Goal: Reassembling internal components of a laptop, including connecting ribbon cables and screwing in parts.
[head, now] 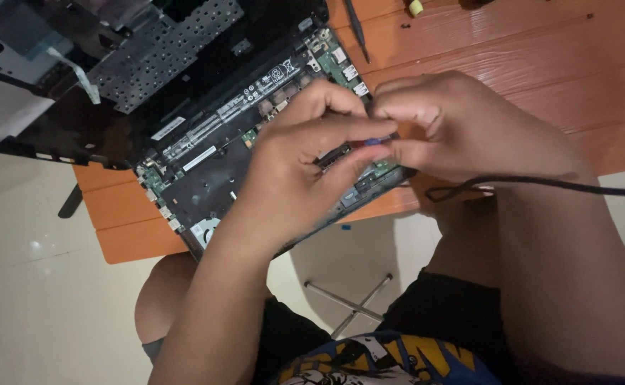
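Note:
An opened laptop (205, 171) lies on an orange wooden table (512, 64), its green circuit board (337, 64) and black inner parts exposed. Both my hands meet over the laptop's near right part. My left hand (305, 160) and my right hand (462, 128) pinch a small red and blue part (368, 142) between their fingertips, just above the board. What the part joins to is hidden by my fingers. A thin black cable (540, 183) runs across my right wrist.
A perforated grey metal plate (163, 50) and the black lid of the laptop stand at the top left. A slim black tool (356, 27) and a small yellow thing (416, 7) lie at the table's far side. Below are pale floor (34, 306), crossed metal table legs (352, 303) and my knees.

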